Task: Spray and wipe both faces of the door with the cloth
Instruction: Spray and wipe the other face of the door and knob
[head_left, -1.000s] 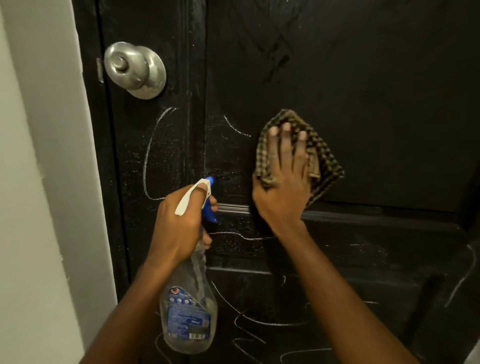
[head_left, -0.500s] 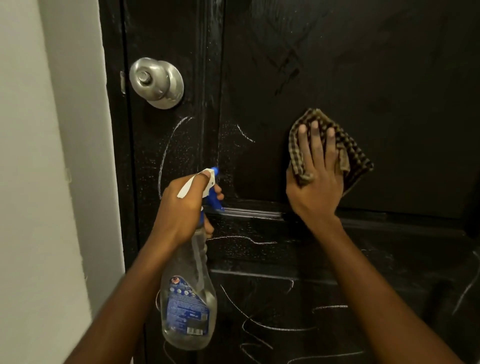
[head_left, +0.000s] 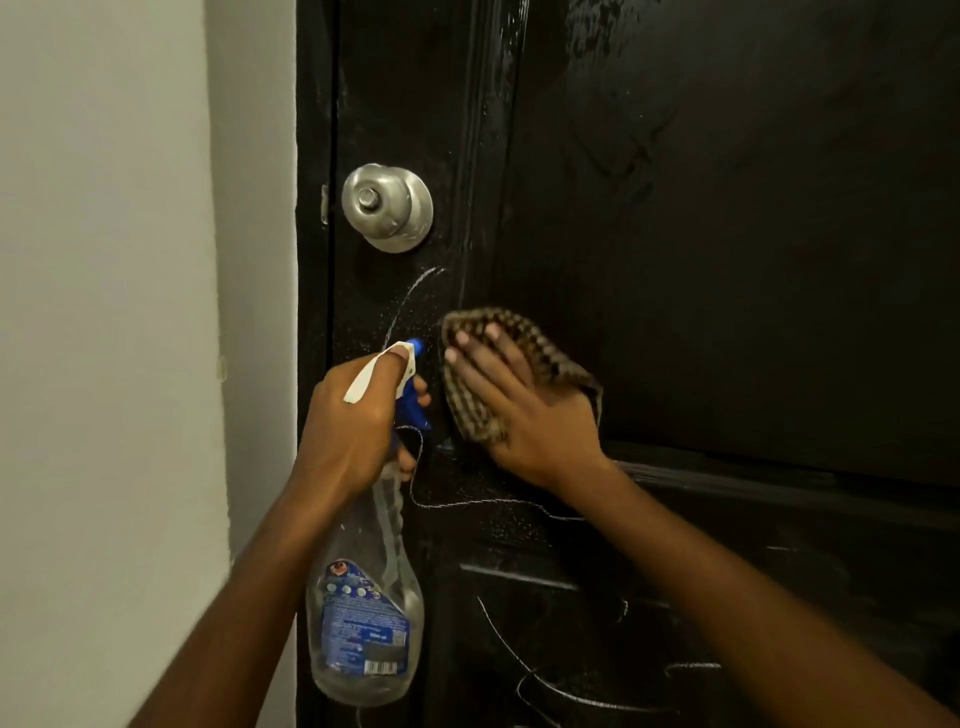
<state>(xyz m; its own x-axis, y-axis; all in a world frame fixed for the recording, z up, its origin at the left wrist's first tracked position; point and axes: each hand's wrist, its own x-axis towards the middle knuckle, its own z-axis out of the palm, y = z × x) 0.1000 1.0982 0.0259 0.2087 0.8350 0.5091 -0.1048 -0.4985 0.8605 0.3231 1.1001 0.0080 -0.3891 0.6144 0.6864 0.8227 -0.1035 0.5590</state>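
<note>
A black panelled door (head_left: 727, 260) fills the right of the view, marked with white chalk lines and spray droplets in its lower half. My right hand (head_left: 524, 410) presses a brown checked cloth (head_left: 524, 338) flat against the door with straight fingers, just below and right of the knob. My left hand (head_left: 353, 421) grips the neck of a clear spray bottle (head_left: 366, 618) with a blue and white trigger head, nozzle pointing at the door beside the cloth.
A silver round door knob (head_left: 387, 214) sits near the door's left edge. A pale wall (head_left: 114, 312) runs along the left, meeting the black door frame (head_left: 311, 260). Chalk scribbles (head_left: 524, 670) cover the lower panel.
My right hand has slid the cloth leftwards across the door to the spot next to the spray nozzle. The view has shifted, so the knob now sits lower and further right.
</note>
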